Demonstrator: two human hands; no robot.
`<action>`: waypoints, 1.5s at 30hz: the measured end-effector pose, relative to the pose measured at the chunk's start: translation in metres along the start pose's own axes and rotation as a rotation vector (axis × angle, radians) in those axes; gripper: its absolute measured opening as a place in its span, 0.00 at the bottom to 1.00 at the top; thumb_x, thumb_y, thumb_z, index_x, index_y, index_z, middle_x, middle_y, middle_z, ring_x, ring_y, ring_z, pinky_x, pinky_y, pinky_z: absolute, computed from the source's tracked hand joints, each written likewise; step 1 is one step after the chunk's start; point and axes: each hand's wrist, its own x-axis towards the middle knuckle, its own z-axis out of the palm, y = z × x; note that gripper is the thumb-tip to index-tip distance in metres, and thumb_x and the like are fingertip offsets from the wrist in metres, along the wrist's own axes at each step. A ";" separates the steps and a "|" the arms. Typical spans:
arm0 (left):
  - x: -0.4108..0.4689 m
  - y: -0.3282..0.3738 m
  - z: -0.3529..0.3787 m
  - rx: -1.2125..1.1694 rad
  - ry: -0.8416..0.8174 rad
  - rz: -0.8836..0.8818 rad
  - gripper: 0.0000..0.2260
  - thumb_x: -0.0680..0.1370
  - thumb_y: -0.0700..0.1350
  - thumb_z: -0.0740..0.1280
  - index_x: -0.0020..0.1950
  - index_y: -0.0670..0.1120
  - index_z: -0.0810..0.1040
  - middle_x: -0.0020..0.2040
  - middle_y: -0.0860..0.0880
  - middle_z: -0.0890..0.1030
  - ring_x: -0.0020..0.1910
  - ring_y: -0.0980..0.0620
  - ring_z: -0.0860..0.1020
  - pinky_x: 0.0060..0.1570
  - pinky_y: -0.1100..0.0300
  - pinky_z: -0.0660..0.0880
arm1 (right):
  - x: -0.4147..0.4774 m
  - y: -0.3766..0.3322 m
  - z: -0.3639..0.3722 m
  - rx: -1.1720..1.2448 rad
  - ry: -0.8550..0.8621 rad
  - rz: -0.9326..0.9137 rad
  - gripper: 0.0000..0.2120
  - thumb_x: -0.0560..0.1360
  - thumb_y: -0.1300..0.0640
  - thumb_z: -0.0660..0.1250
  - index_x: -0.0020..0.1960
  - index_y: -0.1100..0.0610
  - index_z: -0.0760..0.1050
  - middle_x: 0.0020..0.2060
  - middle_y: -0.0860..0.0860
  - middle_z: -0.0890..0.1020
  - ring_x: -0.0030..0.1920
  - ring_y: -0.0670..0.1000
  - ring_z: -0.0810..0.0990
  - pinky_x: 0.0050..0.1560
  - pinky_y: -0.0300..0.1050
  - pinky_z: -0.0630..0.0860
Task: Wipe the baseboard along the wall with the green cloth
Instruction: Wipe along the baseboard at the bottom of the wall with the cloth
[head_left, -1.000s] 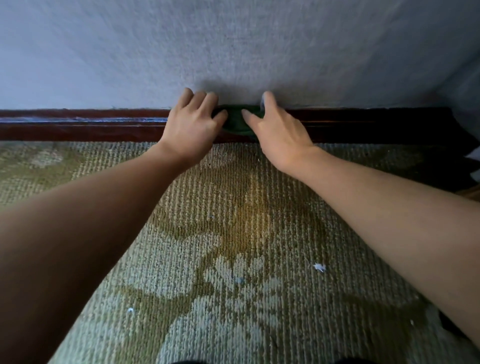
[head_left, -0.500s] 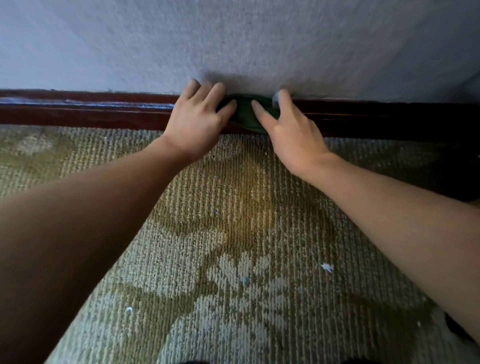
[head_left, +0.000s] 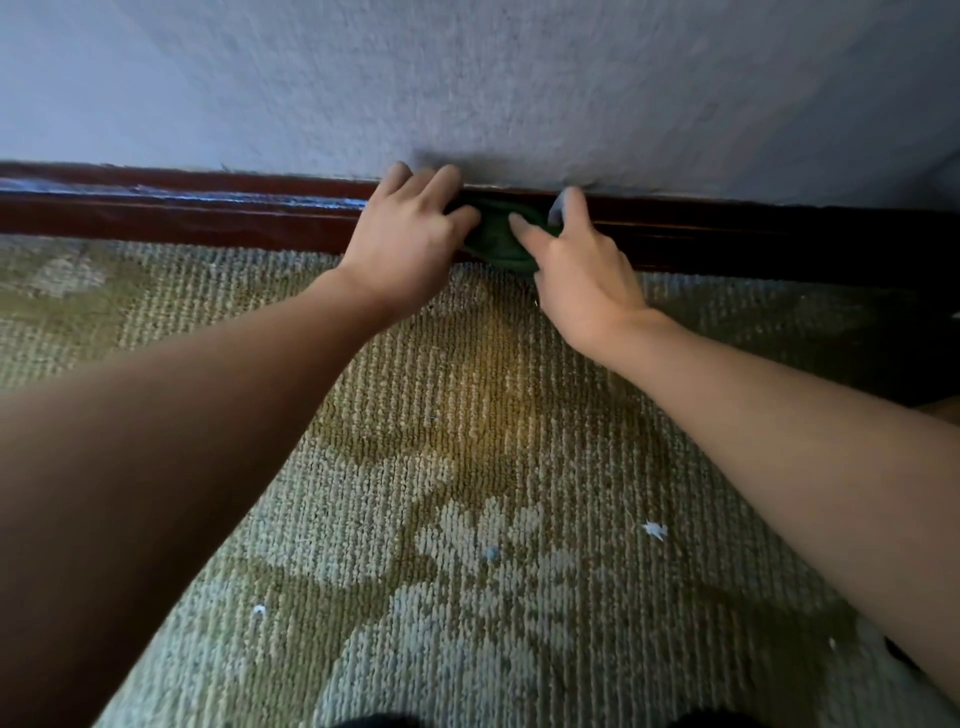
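Note:
A dark green cloth (head_left: 496, 243) is bunched against the dark red-brown baseboard (head_left: 182, 214) where the grey wall meets the floor. My left hand (head_left: 410, 241) grips the cloth's left end, with its fingers curled over the top of the baseboard and its thumb on the fabric. My right hand (head_left: 582, 283) holds the right end, thumb pressed on the cloth's front and fingers reaching over the board's top edge. Most of the cloth is hidden between and under the two hands.
A green patterned carpet (head_left: 467, 467) runs up to the baseboard, with small white specks (head_left: 655, 530) on it. The textured grey wall (head_left: 519, 78) rises above. The baseboard's right stretch (head_left: 779, 234) lies in shadow.
Both hands and the cloth have slid a little to the right along the baseboard. The grip of both hands looks the same.

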 end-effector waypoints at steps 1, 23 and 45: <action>0.000 0.000 -0.002 -0.002 -0.016 -0.009 0.08 0.68 0.32 0.67 0.45 0.36 0.81 0.41 0.35 0.77 0.40 0.39 0.76 0.43 0.50 0.71 | 0.000 -0.002 0.001 0.013 -0.002 0.018 0.18 0.80 0.50 0.49 0.68 0.53 0.61 0.38 0.47 0.65 0.30 0.44 0.62 0.35 0.44 0.59; -0.001 0.000 0.001 0.064 -0.090 -0.049 0.11 0.73 0.35 0.62 0.54 0.37 0.80 0.48 0.35 0.76 0.47 0.38 0.75 0.50 0.47 0.67 | 0.007 -0.009 -0.007 -0.112 -0.056 0.033 0.22 0.81 0.51 0.49 0.73 0.54 0.55 0.46 0.52 0.65 0.39 0.54 0.65 0.37 0.47 0.59; -0.008 0.005 -0.013 0.138 -0.050 0.029 0.10 0.70 0.34 0.61 0.44 0.37 0.81 0.38 0.37 0.77 0.39 0.40 0.77 0.42 0.52 0.72 | -0.003 -0.012 -0.013 -0.253 -0.044 -0.089 0.20 0.80 0.56 0.51 0.72 0.56 0.58 0.52 0.57 0.67 0.39 0.53 0.64 0.37 0.47 0.59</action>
